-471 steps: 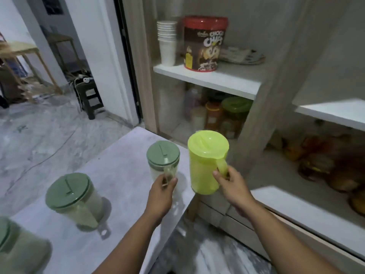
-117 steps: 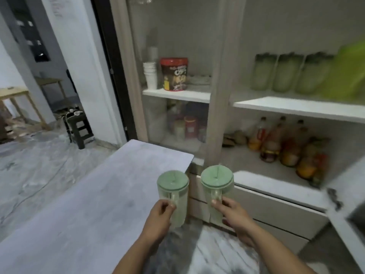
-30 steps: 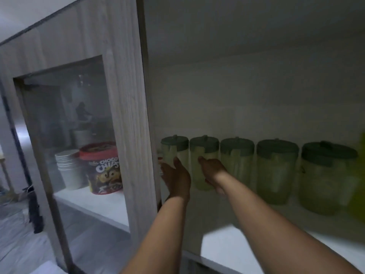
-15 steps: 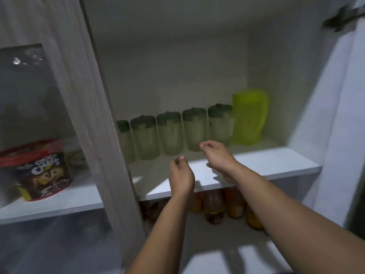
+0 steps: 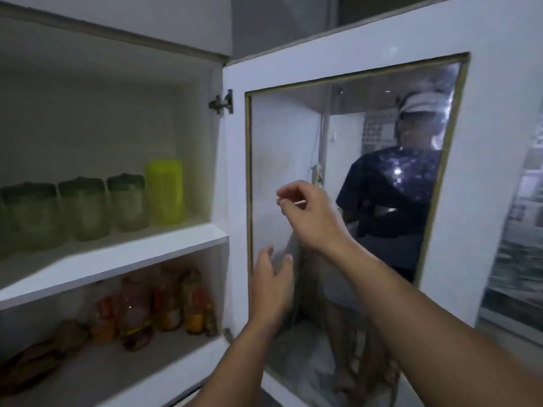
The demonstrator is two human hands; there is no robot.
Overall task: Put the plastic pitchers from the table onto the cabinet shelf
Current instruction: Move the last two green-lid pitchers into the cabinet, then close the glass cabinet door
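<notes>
Three clear pitchers with dark green lids (image 5: 83, 208) stand in a row on the white cabinet shelf (image 5: 123, 258), and a yellow-green pitcher (image 5: 165, 192) stands at the row's right end. More of the row is cut off at the left edge. My left hand (image 5: 271, 284) hovers in front of the open cabinet door (image 5: 458, 201), fingers apart and empty. My right hand (image 5: 307, 217) is higher, in front of the door's glass pane, fingers loosely curled with nothing in them. Neither hand touches a pitcher.
Below the pitcher shelf, a lower shelf (image 5: 132, 365) holds several sauce bottles (image 5: 164, 301). The open door's glass pane (image 5: 338, 171) reflects a person in a dark shirt. A metal hinge (image 5: 221, 102) sits at the door's top left.
The view has swung right from the shelf to the open door. Both hands have drawn back from the shelf and now hang in front of the door, empty.
</notes>
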